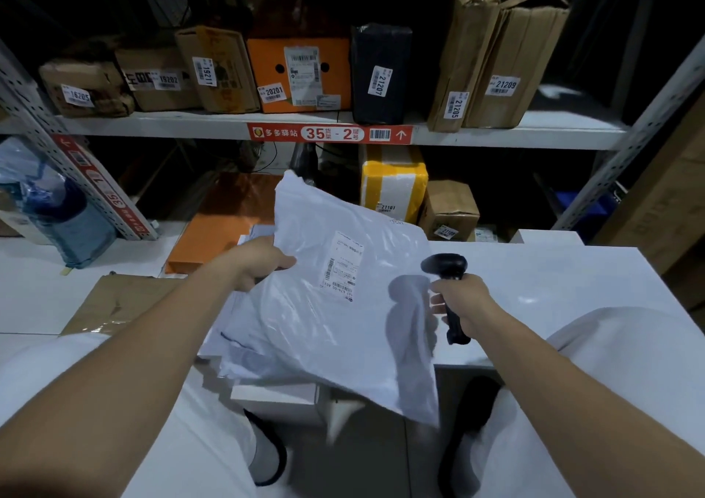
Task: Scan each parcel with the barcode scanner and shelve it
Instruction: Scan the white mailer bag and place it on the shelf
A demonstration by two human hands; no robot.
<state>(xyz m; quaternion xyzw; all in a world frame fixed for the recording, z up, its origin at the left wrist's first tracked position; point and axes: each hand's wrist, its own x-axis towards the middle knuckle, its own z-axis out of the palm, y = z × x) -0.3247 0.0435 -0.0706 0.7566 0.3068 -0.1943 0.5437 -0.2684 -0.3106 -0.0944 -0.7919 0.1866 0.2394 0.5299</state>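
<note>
Near the bottom, white trouser legs [610,402] sit under both forearms. Flattened cardboard [122,299] lies near left, with an orange flat box [213,238] beyond it, partly hidden by the mailer. Farther off, the metal shelf [152,123] marked 35-2 carries a row of numbered cartons, an orange box [274,66] and a black-wrapped parcel [381,74]. The level below holds a yellow-taped parcel [393,184].

The left hand [259,263] grips the left edge of the white poly mailer [343,326]. It is crinkled and held tilted over the white table [572,280], printed label facing up. The right hand [463,299] is wrapped round the handle of the black barcode scanner [446,266], just right of the mailer.
</note>
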